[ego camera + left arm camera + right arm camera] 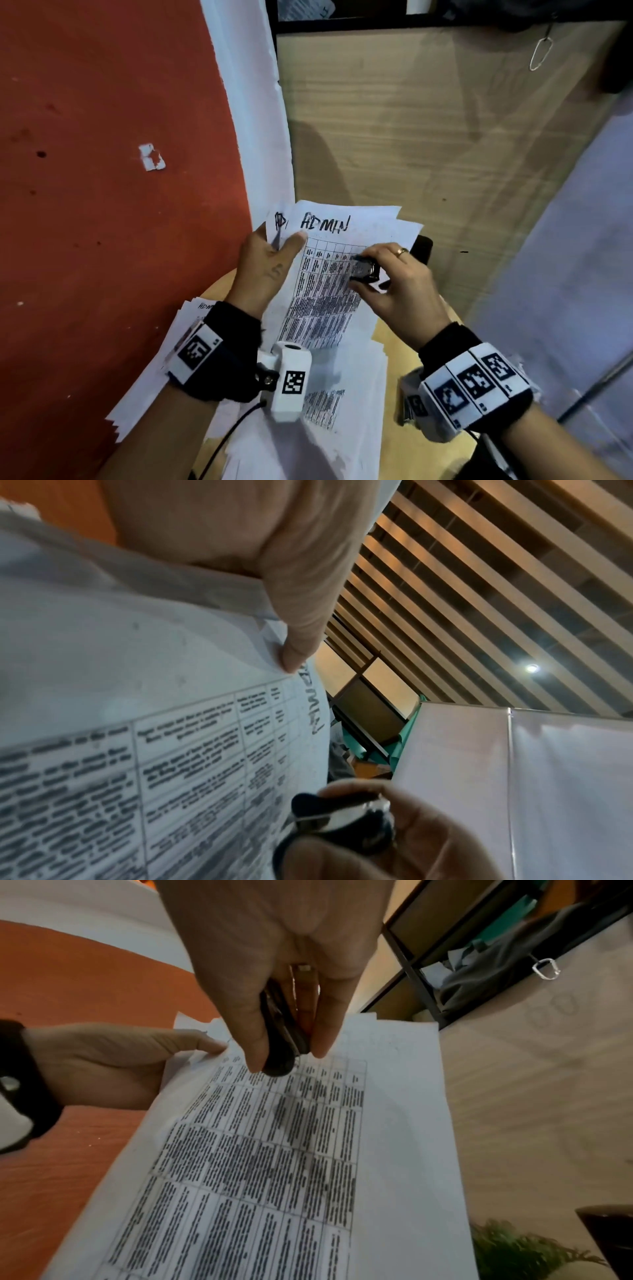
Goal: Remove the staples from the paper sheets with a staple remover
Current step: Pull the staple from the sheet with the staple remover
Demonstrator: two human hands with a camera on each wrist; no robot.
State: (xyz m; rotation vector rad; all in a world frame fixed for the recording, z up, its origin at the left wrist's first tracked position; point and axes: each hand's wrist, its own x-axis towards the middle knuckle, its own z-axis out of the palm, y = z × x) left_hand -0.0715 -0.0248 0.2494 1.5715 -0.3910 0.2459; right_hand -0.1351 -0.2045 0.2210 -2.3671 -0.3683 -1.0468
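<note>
A set of printed paper sheets [329,284] with a table and "ADMIN" handwritten on top is lifted above the desk. My left hand [270,263] pinches its upper left corner, thumb on top; that thumb [301,631] shows in the left wrist view on the paper [137,723]. My right hand [394,277] grips a black and chrome staple remover [363,270] between thumb and fingers, just over the table's top rows. In the right wrist view the staple remover [282,1042] hangs over the sheet [274,1150]. No staple is visible.
More paper sheets [329,387] lie stacked on the round wooden table [394,335] beneath. A red wall [102,171] is at left, a wooden cabinet panel [428,137] ahead with a metal clip [541,51] hanging. A dark object [421,248] sits behind the sheets.
</note>
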